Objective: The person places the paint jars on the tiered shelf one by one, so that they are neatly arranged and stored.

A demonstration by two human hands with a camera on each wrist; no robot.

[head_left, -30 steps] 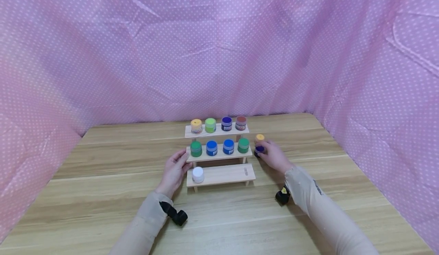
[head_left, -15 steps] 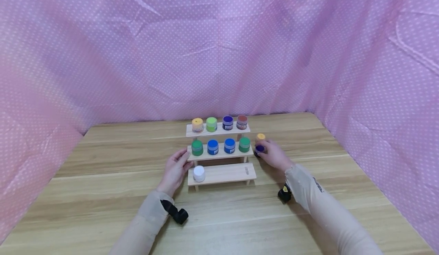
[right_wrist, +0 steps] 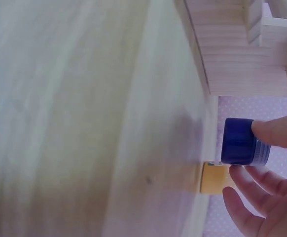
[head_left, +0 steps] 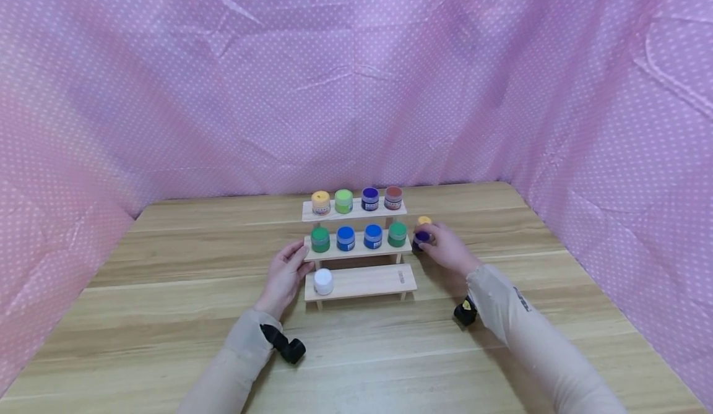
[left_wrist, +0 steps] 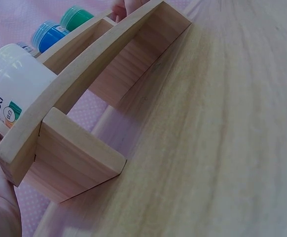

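Observation:
A three-tier wooden stand stands mid-table in the head view. My left hand grips the left end of its middle tier, thumb near the top edge. To the right of the stand, my right hand pinches a dark blue paint jar between thumb and fingers; the right wrist view shows it upright, just above the tabletop. Behind that jar a yellow paint jar stands on the table, partly hidden by the hand. A white paint jar sits at the left of the lowest tier.
Green and blue paint jars line the middle tier. On the top tier are yellow, light green, dark blue and brown jars. A pink dotted curtain hangs behind and beside the wooden table.
My right hand has risen slightly, with the dark blue jar in its fingers. The left hand stays at the stand, and the view has shifted slightly.

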